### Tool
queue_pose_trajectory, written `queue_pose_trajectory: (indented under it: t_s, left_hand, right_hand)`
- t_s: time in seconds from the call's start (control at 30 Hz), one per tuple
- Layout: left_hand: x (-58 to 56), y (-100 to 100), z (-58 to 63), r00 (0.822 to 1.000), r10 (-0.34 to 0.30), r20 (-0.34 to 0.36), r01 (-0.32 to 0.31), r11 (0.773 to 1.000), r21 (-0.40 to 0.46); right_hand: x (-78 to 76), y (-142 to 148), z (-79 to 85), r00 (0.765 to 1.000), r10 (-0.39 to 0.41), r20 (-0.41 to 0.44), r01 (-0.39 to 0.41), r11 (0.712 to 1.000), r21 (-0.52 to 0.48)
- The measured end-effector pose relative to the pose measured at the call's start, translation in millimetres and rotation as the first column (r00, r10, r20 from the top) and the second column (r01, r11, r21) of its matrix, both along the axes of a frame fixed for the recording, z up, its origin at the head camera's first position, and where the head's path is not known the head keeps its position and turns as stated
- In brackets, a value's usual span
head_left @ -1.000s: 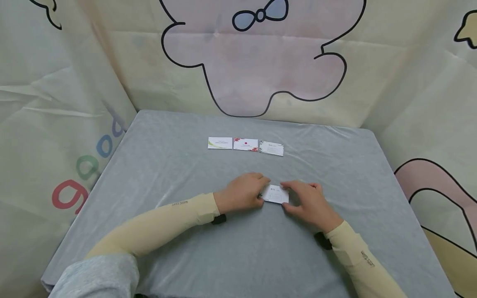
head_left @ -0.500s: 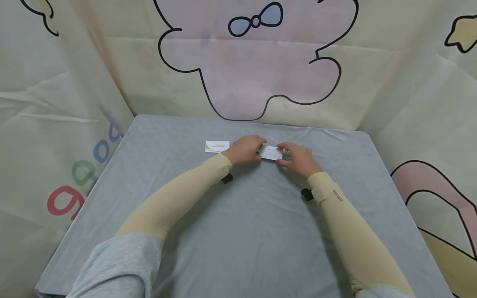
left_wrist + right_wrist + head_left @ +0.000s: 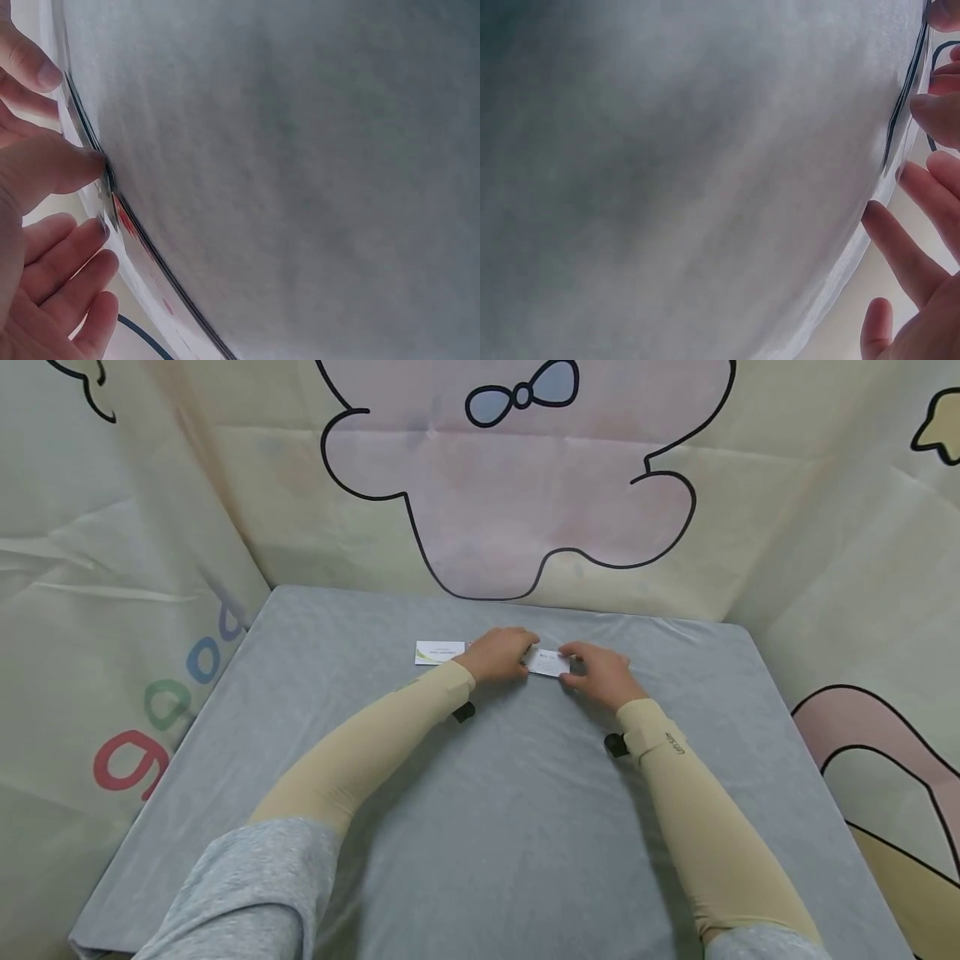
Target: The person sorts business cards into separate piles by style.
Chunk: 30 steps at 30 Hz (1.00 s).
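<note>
In the head view, a white business card [image 3: 549, 662] with small print lies between my two hands, at the right end of a row of cards. My left hand [image 3: 498, 654] grips its left end, thumb at the near edge and fingers at the far edge. My right hand [image 3: 603, 675] holds the right end the same way. Layered thin edges of cards [image 3: 88, 135] show under the left thumb in the left wrist view. A red-patterned card [image 3: 166, 300] adjoins them, mostly hidden by my left hand in the head view.
A white card with a green curve [image 3: 438, 652] lies at the left end of the row. The grey cloth-covered table [image 3: 480, 827] reaches back to a printed fabric backdrop [image 3: 517, 502]. Fabric walls also stand at both sides.
Both hands have carried the business card away from the body, from mid-table to the row's right end, where a third card lay in sight. Over the last half second they have barely moved.
</note>
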State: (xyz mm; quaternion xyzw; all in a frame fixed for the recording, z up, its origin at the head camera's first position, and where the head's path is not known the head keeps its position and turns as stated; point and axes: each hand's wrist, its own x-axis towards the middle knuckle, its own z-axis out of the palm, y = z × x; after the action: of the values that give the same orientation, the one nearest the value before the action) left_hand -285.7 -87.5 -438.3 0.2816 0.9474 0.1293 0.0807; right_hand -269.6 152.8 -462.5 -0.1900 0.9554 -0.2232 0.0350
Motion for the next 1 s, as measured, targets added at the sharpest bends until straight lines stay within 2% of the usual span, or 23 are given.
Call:
queue_pose_trajectory:
  t_s: [0.67,1.0]
  left_hand:
    - [-1.4,6.2,-7.8,1.000,0.024,0.002,-0.024,0.999,-0.036]
    - [2.7,3.5,-8.4,0.999,0.051,0.001,-0.051,0.999,0.009]
  right_hand:
    - [-0.4,4.4,-3.1,1.000,-0.016,0.012,0.016,0.999,0.030]
    - [1.3,4.9,-2.8,0.999,-0.031,0.038,0.031,0.999,0.020]
